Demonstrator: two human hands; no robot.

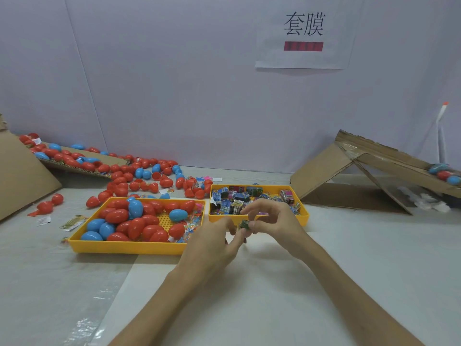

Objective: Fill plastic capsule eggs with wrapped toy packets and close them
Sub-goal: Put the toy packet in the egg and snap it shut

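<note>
Pinching one small green packet [244, 224], left hand [212, 243] and right hand [273, 221] together, fingers curled

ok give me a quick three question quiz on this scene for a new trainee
1. True or false: every egg in the left yellow tray is blue.
2. What do the left hand and the right hand pinch between them? A) a red egg B) a small wrapped packet C) a strip of tape
3. Fill in: the pile of wrapped toy packets lies in the ___ tray.

Key
1. False: red eggs and blue eggs lie in it together.
2. B
3. right: the right yellow tray.
</note>
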